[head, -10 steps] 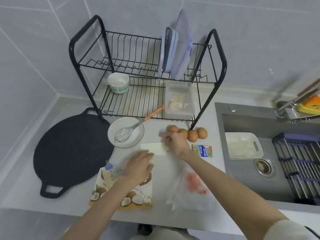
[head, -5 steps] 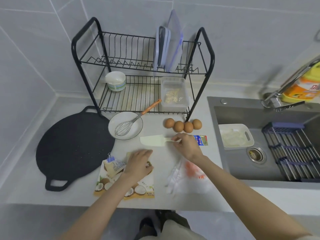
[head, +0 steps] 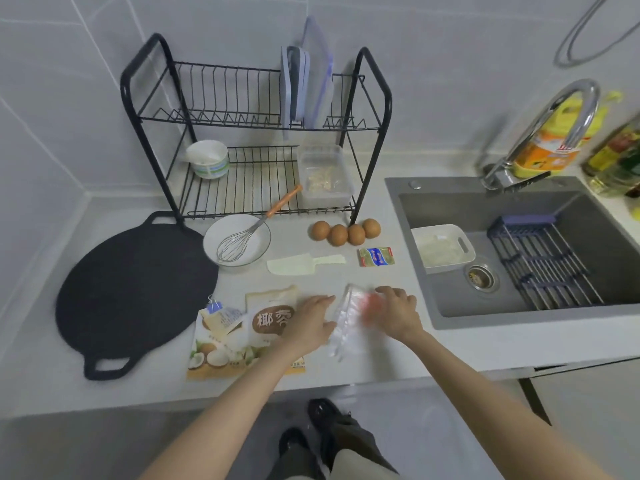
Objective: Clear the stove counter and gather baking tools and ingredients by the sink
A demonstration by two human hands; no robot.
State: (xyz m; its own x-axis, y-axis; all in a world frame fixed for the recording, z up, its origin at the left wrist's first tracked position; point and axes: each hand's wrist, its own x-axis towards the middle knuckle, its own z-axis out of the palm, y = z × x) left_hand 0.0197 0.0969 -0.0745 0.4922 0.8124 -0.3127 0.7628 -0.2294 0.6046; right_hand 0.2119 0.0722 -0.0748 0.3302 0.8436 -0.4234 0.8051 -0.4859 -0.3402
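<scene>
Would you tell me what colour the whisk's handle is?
The whisk handle is orange; head view.

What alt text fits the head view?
A left hand and right hand meet at a clear plastic bag on a white counter, beside a coconut-print packet. Behind lie a spatula, four eggs, a whisk in a bowl and a dish rack; a sink is at right.

Left hand [head: 308,323] on coconut packet [head: 239,344], right hand [head: 398,313] on clear plastic bag [head: 346,323]; spatula [head: 294,265] beyond.
</scene>
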